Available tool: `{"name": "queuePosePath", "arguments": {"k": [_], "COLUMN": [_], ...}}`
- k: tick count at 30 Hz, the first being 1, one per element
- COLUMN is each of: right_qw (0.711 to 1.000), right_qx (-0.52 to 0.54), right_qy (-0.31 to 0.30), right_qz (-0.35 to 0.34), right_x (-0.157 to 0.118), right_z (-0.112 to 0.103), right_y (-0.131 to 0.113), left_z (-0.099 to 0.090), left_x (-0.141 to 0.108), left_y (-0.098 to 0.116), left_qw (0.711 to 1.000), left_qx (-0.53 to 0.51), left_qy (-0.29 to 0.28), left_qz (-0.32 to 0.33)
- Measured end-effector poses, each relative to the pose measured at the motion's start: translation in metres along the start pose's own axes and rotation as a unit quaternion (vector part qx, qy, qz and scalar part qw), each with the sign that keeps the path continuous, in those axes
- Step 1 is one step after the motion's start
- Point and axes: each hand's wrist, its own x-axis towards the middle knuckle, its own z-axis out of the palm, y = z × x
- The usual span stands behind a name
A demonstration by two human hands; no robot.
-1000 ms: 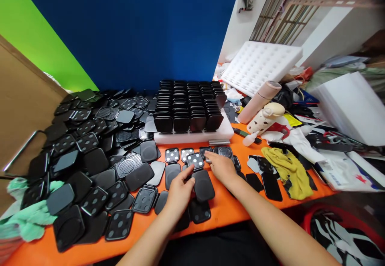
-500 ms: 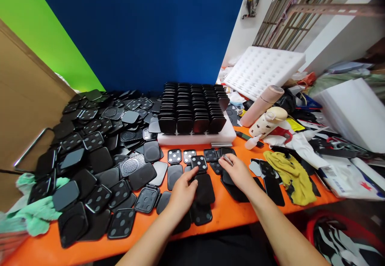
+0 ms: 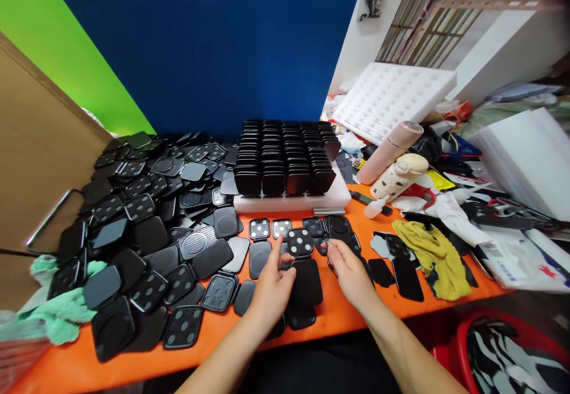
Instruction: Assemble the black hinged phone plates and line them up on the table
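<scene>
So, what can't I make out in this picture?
All in the head view:
Shiny bit by the right hand: too small to identify.
Open black case: left edge partly hidden by the left hand.
Lower case: partly covered by the open one.
Red tub: cut off by the bottom edge.

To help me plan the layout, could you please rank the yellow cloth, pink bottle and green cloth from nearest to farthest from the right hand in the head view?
From the right hand:
1. Yellow cloth, to its right.
2. Pink bottle, forward and right.
3. Green cloth, on the far left.
</scene>
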Motion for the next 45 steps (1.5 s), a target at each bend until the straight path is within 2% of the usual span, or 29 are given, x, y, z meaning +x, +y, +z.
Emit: {"name": "queuePosePath", "arguments": {"k": [3, 6, 8, 10, 12, 15, 18, 23, 28, 33, 35, 37, 39, 41, 43, 45], "right_qw": [0.999, 0.989, 0.970, 0.955, 0.952, 0.965, 0.982, 1.000, 0.997, 0.992, 0.987, 0.989, 0.998, 0.999, 0.987, 0.967], "right_qx": [0.025, 0.023, 0.022, 0.040, 0.063, 0.095, 0.089, 0.006, -0.072, -0.099, -0.120, -0.101, -0.039, 0.026, 0.066, 0.097], "right_qy": [-0.015, -0.140, -0.226, -0.262, -0.245, -0.164, -0.097, 0.006, 0.024, 0.035, 0.062, 0.072, 0.033, -0.044, -0.128, -0.187], "right_qz": [0.016, 0.037, 0.083, 0.136, 0.173, 0.183, 0.137, 0.023, -0.025, -0.064, -0.092, -0.083, -0.038, 0.014, 0.071, 0.141], "right_x": [-0.016, -0.052, -0.080, -0.105, -0.118, -0.113, -0.085, -0.024, 0.014, 0.015, 0.010, 0.000, -0.018, -0.045, -0.077, -0.109], "right_z": [-0.017, -0.034, -0.036, -0.031, -0.021, -0.012, -0.018, -0.040, -0.038, -0.029, -0.031, -0.037, -0.041, -0.041, -0.034, -0.021], "right_y": [-0.002, -0.001, 0.005, 0.014, 0.022, 0.023, 0.012, 0.001, 0.000, 0.003, 0.005, 0.008, 0.010, 0.012, 0.016, 0.026], "left_z": [-0.003, -0.004, -0.004, -0.003, -0.001, 0.001, 0.003, 0.008, 0.009, 0.006, 0.005, 0.004, 0.004, 0.004, 0.005, 0.005], "left_x": [0.005, 0.013, 0.018, 0.021, 0.023, 0.025, 0.028, 0.034, 0.029, 0.027, 0.027, 0.027, 0.028, 0.030, 0.031, 0.030], "left_y": [0.000, -0.001, -0.002, -0.005, -0.007, -0.010, -0.010, -0.005, -0.002, -0.003, -0.002, 0.000, 0.001, 0.003, 0.004, 0.005], "left_qw": [0.998, 0.994, 0.993, 0.992, 0.990, 0.987, 0.982, 0.970, 0.958, 0.941, 0.932, 0.923, 0.912, 0.900, 0.890, 0.882], "left_qx": [0.069, 0.109, 0.117, 0.126, 0.136, 0.155, 0.185, 0.235, 0.276, 0.323, 0.343, 0.366, 0.390, 0.415, 0.435, 0.449], "left_qy": [0.013, 0.016, 0.016, 0.017, 0.015, 0.002, -0.009, -0.018, -0.028, -0.035, -0.042, -0.048, -0.051, -0.051, -0.051, -0.050], "left_qz": [-0.005, 0.006, 0.015, 0.023, 0.028, 0.038, 0.044, 0.051, 0.073, 0.097, 0.105, 0.113, 0.119, 0.123, 0.127, 0.135]}}
